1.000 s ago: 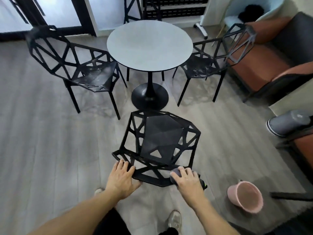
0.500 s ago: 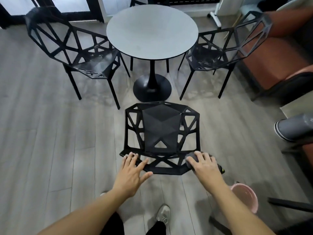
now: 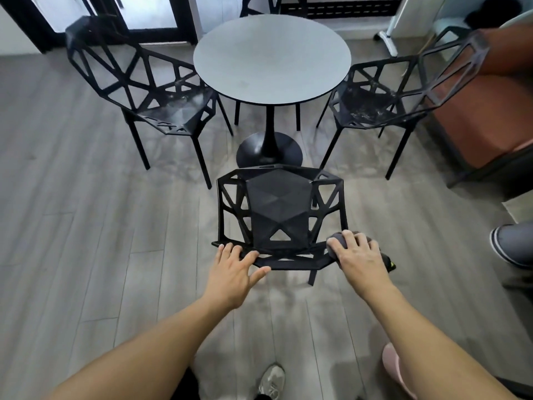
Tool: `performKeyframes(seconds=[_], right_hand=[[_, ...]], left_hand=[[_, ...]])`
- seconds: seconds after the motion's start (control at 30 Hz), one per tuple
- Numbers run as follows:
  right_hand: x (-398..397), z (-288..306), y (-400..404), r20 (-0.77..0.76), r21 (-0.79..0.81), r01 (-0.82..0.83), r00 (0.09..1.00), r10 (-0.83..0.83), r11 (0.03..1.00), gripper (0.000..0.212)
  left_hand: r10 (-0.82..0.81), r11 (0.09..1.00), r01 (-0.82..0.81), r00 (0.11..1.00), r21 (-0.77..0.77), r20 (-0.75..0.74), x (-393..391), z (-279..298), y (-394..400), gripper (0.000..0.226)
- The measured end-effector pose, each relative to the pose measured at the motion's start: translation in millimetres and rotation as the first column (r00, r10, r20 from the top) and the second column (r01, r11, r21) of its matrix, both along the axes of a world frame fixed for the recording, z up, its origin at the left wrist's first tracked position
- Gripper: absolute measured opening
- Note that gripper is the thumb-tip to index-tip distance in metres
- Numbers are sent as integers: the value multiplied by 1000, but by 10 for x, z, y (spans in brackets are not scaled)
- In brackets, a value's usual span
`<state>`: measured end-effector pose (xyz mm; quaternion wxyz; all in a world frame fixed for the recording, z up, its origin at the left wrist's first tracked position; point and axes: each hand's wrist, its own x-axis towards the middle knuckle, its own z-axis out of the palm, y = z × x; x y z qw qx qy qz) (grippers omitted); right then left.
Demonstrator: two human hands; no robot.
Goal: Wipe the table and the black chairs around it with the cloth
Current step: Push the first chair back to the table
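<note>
The nearest black chair [image 3: 278, 215] stands in front of me with its backrest toward me. My left hand [image 3: 233, 272] rests on the left part of the backrest's top edge, fingers straight and spread. At the right corner of that edge, my right hand [image 3: 359, 255] holds a grey cloth [image 3: 336, 241] pressed against the chair, fingers curved over it. Beyond this chair stands the round grey table [image 3: 271, 56] on a black pedestal. A second black chair [image 3: 161, 102] is at its left and a third [image 3: 383, 102] at its right; both seats show pale smudges.
A pink bucket [image 3: 395, 368] sits on the wooden floor by my right forearm. An orange sofa [image 3: 490, 111] lines the right side, and a grey rounded container [image 3: 513, 243] lies at the right edge. Another chair's legs show behind the table. My shoe [image 3: 271, 379] is below.
My right hand has slid the cloth rightward along the backrest's top edge to its corner. My left hand stayed on the left part. The chair now sits nearer the table's base.
</note>
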<state>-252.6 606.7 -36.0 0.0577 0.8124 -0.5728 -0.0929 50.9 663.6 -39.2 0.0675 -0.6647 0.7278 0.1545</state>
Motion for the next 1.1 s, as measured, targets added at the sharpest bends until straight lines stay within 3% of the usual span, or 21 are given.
performKeyframes(seconds=[0.2,0.33,0.47,0.63,0.8,1.1], right_hand=[[57,67,-19,205,15,176,963,-176,984,68],[124,193,95,409,29,289,870,-275,957,60],[233,463,192,605,62,364,727,-324,930,54],[579,862,318,736,81,316,621,-271,945,53],[1100,1254,380,799,80,285,555,-232,955,53],[2398,1817,259,839,-14,130,541,-59,991,57]], left_hand=[[-73,997,70,994,45,86,-41,179,-176,112],[-20,998,16,998,64,63,-122,248,-101,63],[-36,998,35,999,-57,-20,-78,451,5,62],[-53,978,38,996,-206,-68,161,891,226,47],[22,939,-60,993,-338,-115,564,1355,454,38],[201,847,-296,947,-442,-248,1554,2061,592,34]])
